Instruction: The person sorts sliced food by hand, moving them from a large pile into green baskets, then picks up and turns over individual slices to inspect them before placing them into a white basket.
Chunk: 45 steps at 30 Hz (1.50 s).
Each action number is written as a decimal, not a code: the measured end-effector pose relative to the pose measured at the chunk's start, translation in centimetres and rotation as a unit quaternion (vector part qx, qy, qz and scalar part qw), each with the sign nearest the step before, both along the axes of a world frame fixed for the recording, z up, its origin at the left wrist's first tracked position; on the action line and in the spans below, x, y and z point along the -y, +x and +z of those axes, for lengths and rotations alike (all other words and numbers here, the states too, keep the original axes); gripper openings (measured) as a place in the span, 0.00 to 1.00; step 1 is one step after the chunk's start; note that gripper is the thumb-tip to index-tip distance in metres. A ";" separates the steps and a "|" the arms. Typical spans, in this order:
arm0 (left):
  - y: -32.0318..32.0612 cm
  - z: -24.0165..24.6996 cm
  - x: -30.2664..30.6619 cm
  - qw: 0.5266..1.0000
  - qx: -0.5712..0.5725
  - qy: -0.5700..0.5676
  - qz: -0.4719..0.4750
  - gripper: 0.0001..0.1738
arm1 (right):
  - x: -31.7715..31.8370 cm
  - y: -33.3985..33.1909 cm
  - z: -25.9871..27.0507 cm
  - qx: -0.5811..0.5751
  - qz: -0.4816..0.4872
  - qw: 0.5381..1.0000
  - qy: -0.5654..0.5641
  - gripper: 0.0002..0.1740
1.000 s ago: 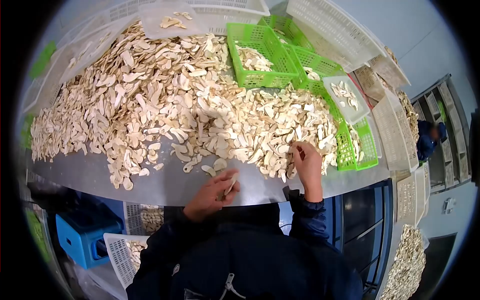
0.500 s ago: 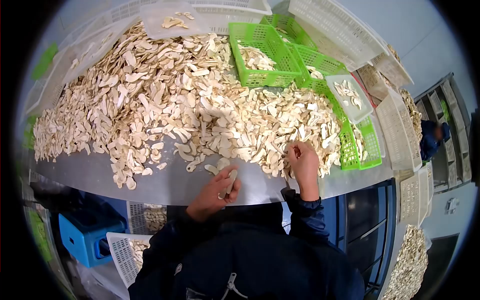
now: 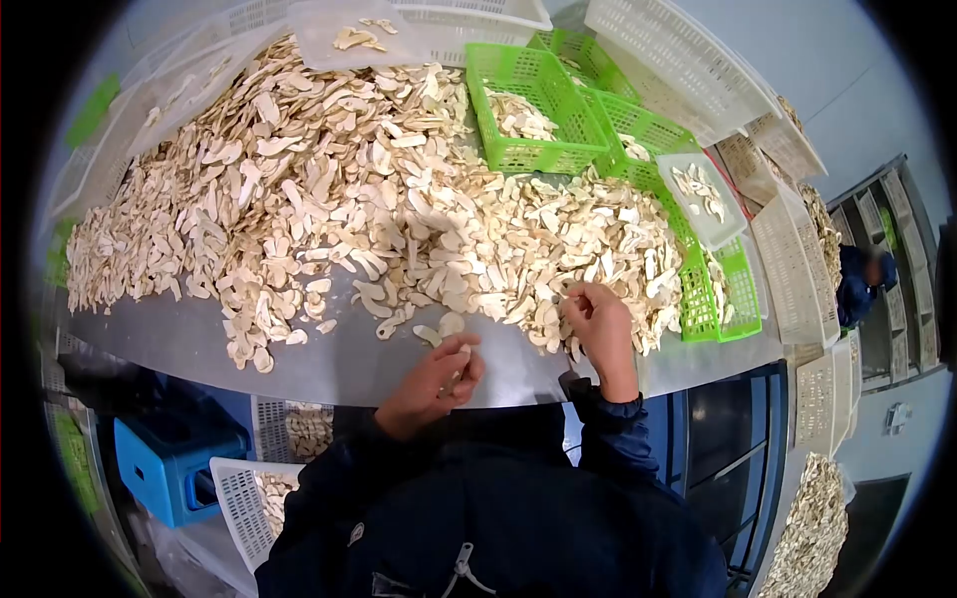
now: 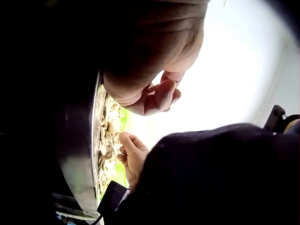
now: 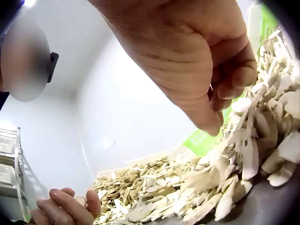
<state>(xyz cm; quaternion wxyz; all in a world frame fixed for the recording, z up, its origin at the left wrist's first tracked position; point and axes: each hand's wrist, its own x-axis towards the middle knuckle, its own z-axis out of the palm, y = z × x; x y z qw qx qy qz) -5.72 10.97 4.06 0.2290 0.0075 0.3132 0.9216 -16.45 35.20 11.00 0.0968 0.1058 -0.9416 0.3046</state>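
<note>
Sliced dried mushrooms (image 3: 399, 189) lie heaped over the metal table (image 3: 184, 339). My left hand (image 3: 429, 387), near the table's front edge, pinches a mushroom slice (image 5: 82, 201) between thumb and fingers. The fingers mostly cover that slice in the head view. At the front right of the heap is my right hand (image 3: 606, 329), palm down, fingers bent loosely. In the right wrist view its thumb and fingertips are apart, close over the slices (image 5: 250, 154), and no slice shows between them. A few loose slices (image 3: 439, 329) lie just beyond my left hand.
Green baskets (image 3: 543, 156) with some slices stand behind the heap and to its right. A white tray (image 3: 733, 231) with a few slices rests on one. White crates (image 3: 793, 254) line the back and right. A blue stool (image 3: 164, 478) is at lower left. Another person (image 3: 859, 284) is far right.
The slice in my left hand has turned and is now mostly hidden by the fingers. My right hand has shifted slightly left and its fingers now reach toward the heap.
</note>
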 end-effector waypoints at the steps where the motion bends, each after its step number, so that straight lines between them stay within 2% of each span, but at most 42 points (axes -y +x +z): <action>1: -0.1 0.0 -0.1 0.999 0.030 0.021 0.004 0.14 | 0.1 0.4 0.5 0.024 0.027 0.999 -0.009 0.12; 3: -0.2 0.2 -0.3 0.994 0.091 0.063 0.013 0.15 | 0.5 1.1 1.2 0.069 0.081 0.994 0.013 0.17; 7: -0.3 -0.3 -0.3 0.995 0.080 0.067 0.007 0.14 | 0.9 1.2 0.0 0.010 0.113 0.991 0.071 0.15; 11: -0.3 -0.4 0.1 0.994 0.067 0.086 -0.015 0.12 | 0.7 0.6 -0.8 -0.048 0.031 0.997 0.055 0.11; 16: -0.1 -0.8 -0.1 0.996 0.049 0.078 -0.009 0.11 | 1.0 0.3 0.1 -0.116 -0.035 0.993 0.001 0.13; 18: -0.1 -0.7 0.0 0.995 0.052 0.078 -0.012 0.10 | 1.2 0.4 0.3 -0.107 -0.023 0.994 -0.020 0.13; 21: -0.2 -0.2 -0.1 0.996 0.066 0.068 -0.004 0.09 | 2.0 1.1 0.3 -0.028 0.038 0.997 -0.068 0.12; 28: -0.4 0.4 0.1 0.996 0.072 0.044 -0.018 0.06 | 3.4 1.2 0.8 0.038 0.110 0.993 0.000 0.13; 31: -0.4 0.7 0.1 0.997 0.064 0.044 -0.028 0.07 | 4.0 0.8 0.7 -0.013 0.157 0.987 0.029 0.13; 34: -0.3 0.9 0.4 0.997 0.060 0.043 -0.035 0.08 | 5.5 1.1 0.4 -0.049 0.191 0.980 0.005 0.14; 39: -0.2 1.2 0.3 0.997 0.066 0.026 -0.034 0.08 | 8.5 1.7 -0.3 -0.013 0.254 0.967 0.026 0.18; 43: -0.2 1.2 0.4 0.996 0.066 0.039 -0.038 0.08 | 10.1 1.2 -1.1 -0.038 0.287 0.957 0.012 0.18; 45: -0.3 0.2 0.3 0.995 0.068 0.056 -0.040 0.08 | 10.6 1.1 -1.1 -0.056 0.300 0.952 0.015 0.15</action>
